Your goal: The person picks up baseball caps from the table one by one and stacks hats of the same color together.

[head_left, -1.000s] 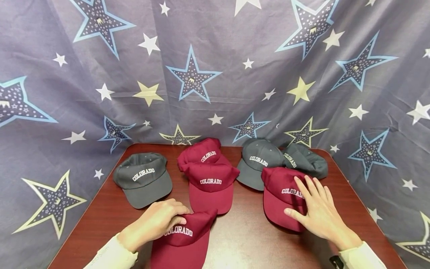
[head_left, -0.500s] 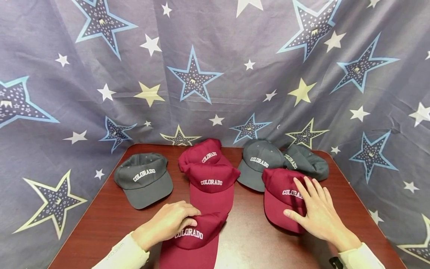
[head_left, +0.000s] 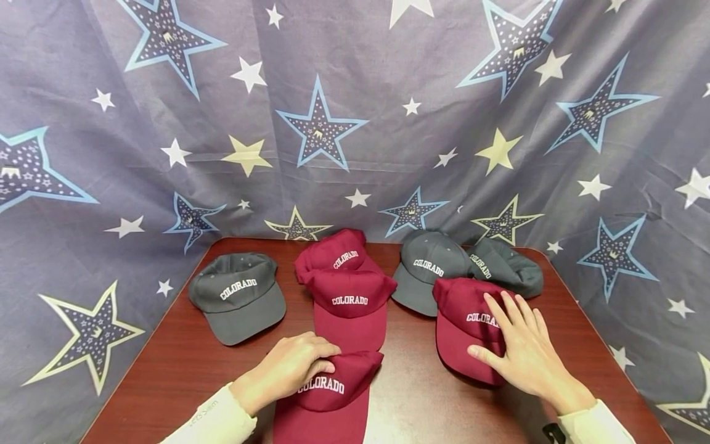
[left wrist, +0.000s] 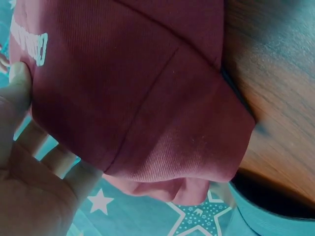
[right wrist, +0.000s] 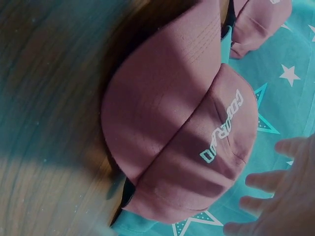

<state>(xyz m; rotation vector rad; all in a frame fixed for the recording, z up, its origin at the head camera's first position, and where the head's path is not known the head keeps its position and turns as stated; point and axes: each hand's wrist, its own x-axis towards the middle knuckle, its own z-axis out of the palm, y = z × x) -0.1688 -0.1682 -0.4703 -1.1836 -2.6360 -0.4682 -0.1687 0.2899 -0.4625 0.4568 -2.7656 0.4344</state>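
My left hand (head_left: 296,367) pinches the top of a maroon cap (head_left: 327,401) at the table's near middle, thumb on the front, fingers behind the crown. In the left wrist view this cap (left wrist: 133,88) fills much of the picture, its lettering partly cut off. My right hand (head_left: 524,354) is spread beside another maroon cap (head_left: 463,348), hiding the end of its "COLORADO" lettering in the head view. In the right wrist view a gap shows between the fingers (right wrist: 266,182) and that cap (right wrist: 182,118).
Two maroon caps (head_left: 349,324) overlap at the centre back. One dark grey cap (head_left: 244,314) sits at left. Two more grey caps (head_left: 418,283) stand at the back right, behind the right maroon cap. A star-patterned cloth (head_left: 355,123) hangs behind the wooden table (head_left: 410,394).
My left hand has moved to the right with the near maroon cap, bringing it below the centre pair. The right hand and the other caps have hardly changed.
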